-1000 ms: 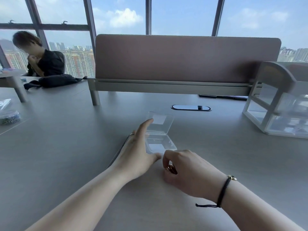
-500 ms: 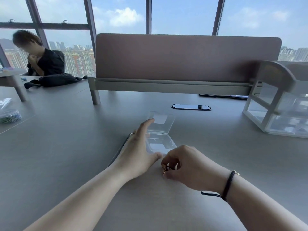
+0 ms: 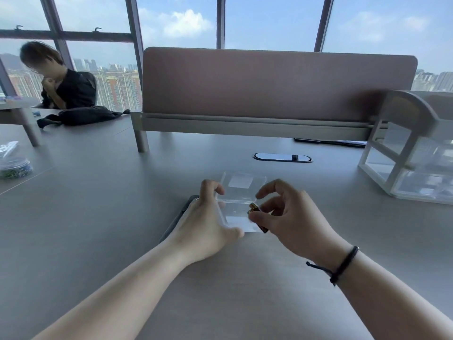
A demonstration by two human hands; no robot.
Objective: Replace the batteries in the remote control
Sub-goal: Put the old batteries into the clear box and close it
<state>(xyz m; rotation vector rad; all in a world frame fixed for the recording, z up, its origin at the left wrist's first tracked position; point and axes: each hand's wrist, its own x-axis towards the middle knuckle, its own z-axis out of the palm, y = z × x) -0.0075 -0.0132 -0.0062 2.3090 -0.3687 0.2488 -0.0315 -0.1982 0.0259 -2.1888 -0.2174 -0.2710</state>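
Observation:
A small clear plastic case (image 3: 239, 190) lies open on the grey desk, lid tipped back. My left hand (image 3: 208, 222) rests against its left side, fingers curled round the case's edge and thumb at its near corner. Under that hand a dark flat remote control (image 3: 182, 212) shows only as a thin edge. My right hand (image 3: 291, 217) is raised over the case's right side and pinches dark, gold-tipped batteries (image 3: 255, 209) between thumb and fingers; the index finger arches above the case.
A brown desk divider (image 3: 277, 82) stands across the back. A white tiered organiser (image 3: 411, 153) sits at the right. A cable port (image 3: 282, 157) lies beyond the case. At the far left are a bag of small items (image 3: 14, 165) and a seated person (image 3: 61, 82).
My right hand rose from the desk in front of the case and carried the batteries up over the case's right side. My left hand's fingers curled onto the case edge.

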